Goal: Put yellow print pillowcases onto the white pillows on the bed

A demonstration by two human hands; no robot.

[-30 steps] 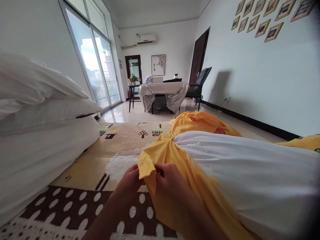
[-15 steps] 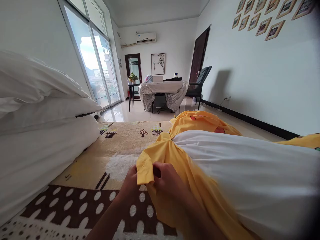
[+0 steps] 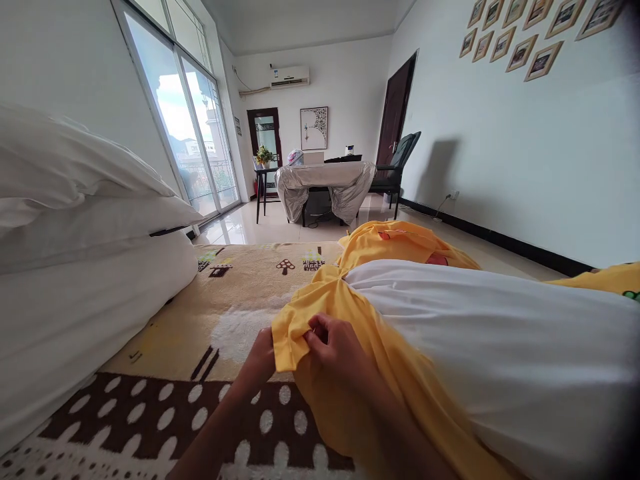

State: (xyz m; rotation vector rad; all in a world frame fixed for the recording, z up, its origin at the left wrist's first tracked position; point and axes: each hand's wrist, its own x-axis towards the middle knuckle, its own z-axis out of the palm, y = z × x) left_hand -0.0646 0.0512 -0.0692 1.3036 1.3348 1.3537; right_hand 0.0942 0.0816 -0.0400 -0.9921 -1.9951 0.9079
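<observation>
A yellow fabric cover (image 3: 350, 300) with printed figures on its far part lies bunched along a white padded piece (image 3: 475, 320), perhaps a quilt. At the near left end of the cover, my left hand (image 3: 261, 350) grips the edge, its fingertips hidden behind the cloth. My right hand (image 3: 334, 340) pinches the same yellow cloth a little to the right, thumb and forefinger pressed together. Between both hands a corner flap of the cover stands up in folds. Beneath lies a beige and brown patterned blanket (image 3: 240, 287).
White bedding (image 3: 90, 300) is piled high on the left. Beyond the blanket's far edge are a tiled floor, a table (image 3: 325, 175) under a silvery cover, a black chair (image 3: 397, 170) and a small stand with a plant (image 3: 264, 157).
My right hand has shifted up slightly, with its fingers now pinching the cloth from above. The flap between my hands is more creased. My left hand stays nearly in place.
</observation>
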